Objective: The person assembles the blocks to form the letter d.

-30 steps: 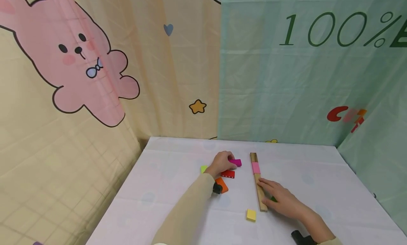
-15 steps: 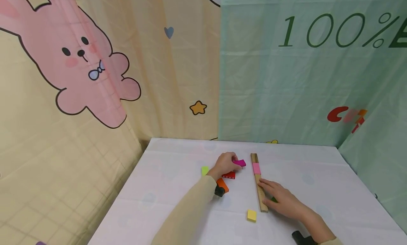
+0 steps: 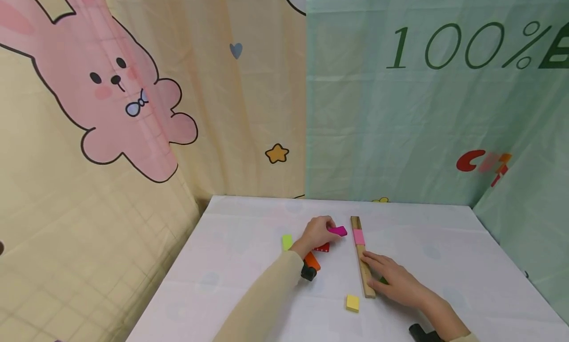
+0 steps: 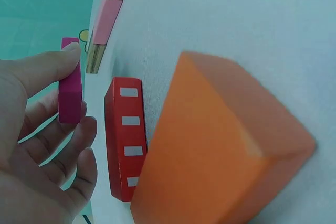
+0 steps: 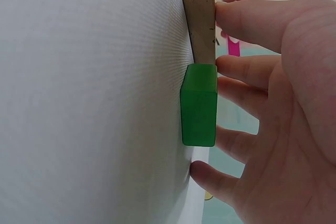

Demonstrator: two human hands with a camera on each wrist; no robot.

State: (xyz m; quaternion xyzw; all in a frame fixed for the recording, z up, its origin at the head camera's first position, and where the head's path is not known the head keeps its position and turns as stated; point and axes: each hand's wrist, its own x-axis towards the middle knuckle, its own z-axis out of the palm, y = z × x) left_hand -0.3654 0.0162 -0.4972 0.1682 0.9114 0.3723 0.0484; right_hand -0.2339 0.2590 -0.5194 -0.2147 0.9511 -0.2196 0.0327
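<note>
My left hand [image 3: 313,234] pinches a magenta block [image 4: 70,95] between thumb and fingers, held just above the table. Below that hand lie a red block [image 4: 126,135] with white squares and an orange block [image 4: 199,145], which looms large in the left wrist view. To the right of the magenta block stretches a long wooden strip [image 3: 365,273] with a pink block [image 3: 358,237] toward its far end. My right hand [image 3: 397,282] rests at the strip's near half, fingers fairly straight, fingertips touching it. A green block [image 5: 199,111] sits against the strip, partly hidden under that hand in the head view.
A yellow block [image 3: 352,303] lies near the strip's near end. A lime block [image 3: 287,241] is left of my left wrist. The white-covered table [image 3: 249,223] ends at printed curtains [image 3: 266,95] behind and at the sides.
My left hand has moved a little to the right with the magenta block, toward the wooden strip. The right hand stays in place. The head view has tilted slightly.
</note>
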